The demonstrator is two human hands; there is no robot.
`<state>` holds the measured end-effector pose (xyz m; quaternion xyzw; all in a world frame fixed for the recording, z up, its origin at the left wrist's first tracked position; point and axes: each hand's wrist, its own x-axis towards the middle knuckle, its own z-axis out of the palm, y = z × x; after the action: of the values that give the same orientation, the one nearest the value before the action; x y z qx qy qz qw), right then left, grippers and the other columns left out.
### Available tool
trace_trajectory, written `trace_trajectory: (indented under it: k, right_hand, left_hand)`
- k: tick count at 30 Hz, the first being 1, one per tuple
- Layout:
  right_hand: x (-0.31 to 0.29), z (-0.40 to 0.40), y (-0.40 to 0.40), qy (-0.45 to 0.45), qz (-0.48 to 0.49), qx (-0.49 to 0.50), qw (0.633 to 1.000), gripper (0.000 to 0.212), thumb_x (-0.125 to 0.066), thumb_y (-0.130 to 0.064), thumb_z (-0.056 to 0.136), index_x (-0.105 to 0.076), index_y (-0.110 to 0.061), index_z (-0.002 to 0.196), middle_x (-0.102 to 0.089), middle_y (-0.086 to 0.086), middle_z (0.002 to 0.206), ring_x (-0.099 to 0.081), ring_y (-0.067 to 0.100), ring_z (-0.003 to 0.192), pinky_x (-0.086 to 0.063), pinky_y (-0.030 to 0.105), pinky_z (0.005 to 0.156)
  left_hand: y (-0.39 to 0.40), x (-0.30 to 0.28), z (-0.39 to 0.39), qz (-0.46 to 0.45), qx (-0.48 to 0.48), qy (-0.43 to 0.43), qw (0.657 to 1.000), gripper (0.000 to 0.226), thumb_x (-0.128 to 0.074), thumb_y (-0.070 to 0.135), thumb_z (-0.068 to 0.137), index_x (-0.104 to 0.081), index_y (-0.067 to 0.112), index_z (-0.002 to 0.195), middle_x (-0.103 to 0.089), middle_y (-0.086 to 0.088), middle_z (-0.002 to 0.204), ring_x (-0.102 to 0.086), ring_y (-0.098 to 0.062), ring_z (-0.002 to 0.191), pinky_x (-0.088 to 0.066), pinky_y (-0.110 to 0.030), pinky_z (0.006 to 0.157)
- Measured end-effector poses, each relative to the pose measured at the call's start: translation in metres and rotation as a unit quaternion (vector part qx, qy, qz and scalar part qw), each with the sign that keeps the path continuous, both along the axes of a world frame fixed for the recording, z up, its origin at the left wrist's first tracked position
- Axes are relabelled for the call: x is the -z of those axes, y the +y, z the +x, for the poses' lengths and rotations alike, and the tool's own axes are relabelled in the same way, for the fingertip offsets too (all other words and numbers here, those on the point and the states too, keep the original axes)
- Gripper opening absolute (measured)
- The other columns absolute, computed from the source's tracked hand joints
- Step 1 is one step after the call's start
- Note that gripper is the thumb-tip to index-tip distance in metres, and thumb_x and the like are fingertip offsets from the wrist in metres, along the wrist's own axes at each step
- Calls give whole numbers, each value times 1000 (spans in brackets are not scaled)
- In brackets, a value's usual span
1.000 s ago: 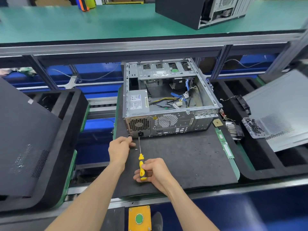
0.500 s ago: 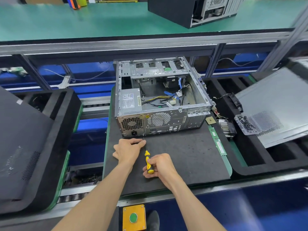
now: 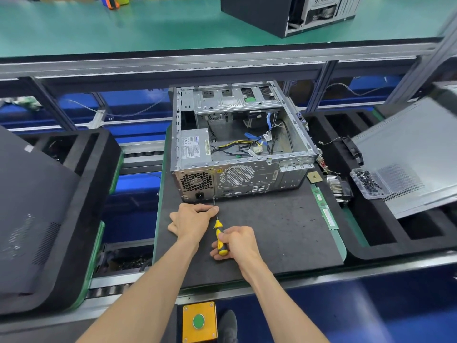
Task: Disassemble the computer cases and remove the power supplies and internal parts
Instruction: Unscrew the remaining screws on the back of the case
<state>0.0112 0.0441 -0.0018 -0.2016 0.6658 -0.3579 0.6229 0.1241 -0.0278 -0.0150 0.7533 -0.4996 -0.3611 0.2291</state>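
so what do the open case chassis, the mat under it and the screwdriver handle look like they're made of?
Open case chassis: bare sheet metal, probably galvanized steel; dull grey sheen, punched vent holes.
Mat: dark, matte, no glare; looks like foam or rubber, can't tell which.
Screwdriver handle, gripped by the right hand: glossy yellow plastic with black sections, possibly rubber grip.

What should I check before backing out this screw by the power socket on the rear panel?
1. Right hand grips the screwdriver handle: ok.
2. Left hand pinches the shaft to steady it: ok.
3. Tip seated in the screw head: cannot tell, too small.
4. Computer case lies flat on the black mat: ok.
5. Power supply cables unplugged inside: cannot tell.
6. Screw tray within reach on the right: ok.
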Motion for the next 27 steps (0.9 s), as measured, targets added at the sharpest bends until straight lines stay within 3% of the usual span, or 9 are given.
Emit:
trace_trajectory:
  k: [5,8,11,15,18,21,23,25,27]
  right_hand:
    - [6,6,1,10,-13,26,1000,5,-60,0,96,-63,-3,93,-71,21,79,-71,30,61,-63,45,68]
    - [6,7,0,21,-3,39,999,5,-67,1,91,-66,-3,88,-72,21,77,-72,31,60,-63,50,69]
    - [3,11,-1,45,5,56,997,14,-82,1,76,-71,2,85,-73,18,72,-74,32,60,-63,47,60]
    - [1,21,-2,139,-11,17,990,34,-97,-19,59,-72,-10,80,-73,8,76,-73,19,63,-61,36,51]
    - [4,21,-1,201,-24,-33,979,36,-90,-40,66,-73,-15,87,-74,5,82,-74,20,75,-64,43,67]
    - [5,14,-3,110,-19,-36,993,30,-74,-36,88,-72,-7,88,-76,13,81,-75,32,77,-63,47,73]
    - [1,9,-7,27,5,-43,999,24,-60,-22,98,-66,0,94,-76,20,83,-74,36,77,-62,40,69]
    - [-2,7,-8,-1,20,-61,998,16,-54,-11,100,-63,3,99,-76,23,87,-74,35,78,-61,35,65]
    - [1,6,-7,2,16,-62,998,12,-57,-7,99,-63,1,95,-76,20,84,-76,33,79,-63,38,71]
  left_hand:
    - [-5,-2,0,55,37,-55,996,38,-80,68,67,-64,36,56,-42,13,100,-34,-27,124,-21,-41,85]
    - [-9,-1,0,69,43,-62,995,39,-84,66,63,-66,31,62,-40,12,106,-34,-27,125,-22,-41,86]
    - [-9,3,2,72,33,-42,996,38,-85,61,65,-68,27,67,-43,9,107,-33,-26,125,-27,-43,94]
    - [-10,4,3,78,25,-30,996,36,-82,57,73,-69,24,79,-47,3,108,-33,-25,123,-32,-44,100]
    - [-10,3,1,90,12,-26,996,44,-79,55,76,-66,21,98,-45,1,108,-34,-24,120,-36,-43,100]
    - [-8,0,-1,89,-7,-5,996,47,-79,52,77,-54,22,102,-33,6,94,-35,-25,118,-36,-41,98]
    - [-7,-1,-2,94,-18,11,995,51,-79,51,78,-49,22,108,-33,2,103,-36,-27,119,-34,-36,91]
    - [-6,-2,-2,98,-21,20,995,49,-78,51,80,-47,26,108,-32,-1,111,-35,-28,119,-31,-33,86]
    - [-5,-2,0,91,0,20,996,36,-76,50,83,-52,28,100,-34,3,110,-32,-25,119,-28,-32,86]
